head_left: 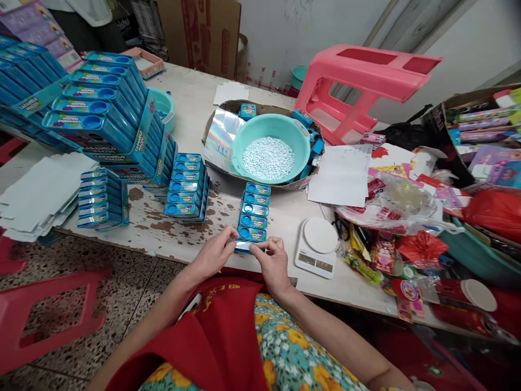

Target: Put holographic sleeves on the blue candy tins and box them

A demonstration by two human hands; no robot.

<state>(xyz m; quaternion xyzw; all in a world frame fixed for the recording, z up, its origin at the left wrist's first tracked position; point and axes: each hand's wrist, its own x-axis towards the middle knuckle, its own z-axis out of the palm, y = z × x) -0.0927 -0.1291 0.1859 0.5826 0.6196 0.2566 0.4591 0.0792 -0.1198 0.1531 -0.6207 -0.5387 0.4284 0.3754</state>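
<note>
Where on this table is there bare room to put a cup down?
Bare tabletop shows between the row of blue boxes and the white scale, and farther back between the small teal bowl and the cardboard tray. It's crowded at right, heaped with plastic bags, and at left, with tall box stacks and white sheets.

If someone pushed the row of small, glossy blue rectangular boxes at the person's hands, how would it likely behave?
The row of small, glossy blue rectangular boxes would probably slide rather than roll, given its flat sides. It may spread or bend, since it looks made of separate boxes. Bright reflections suggest smooth faces, so it could feel slippery.
</note>
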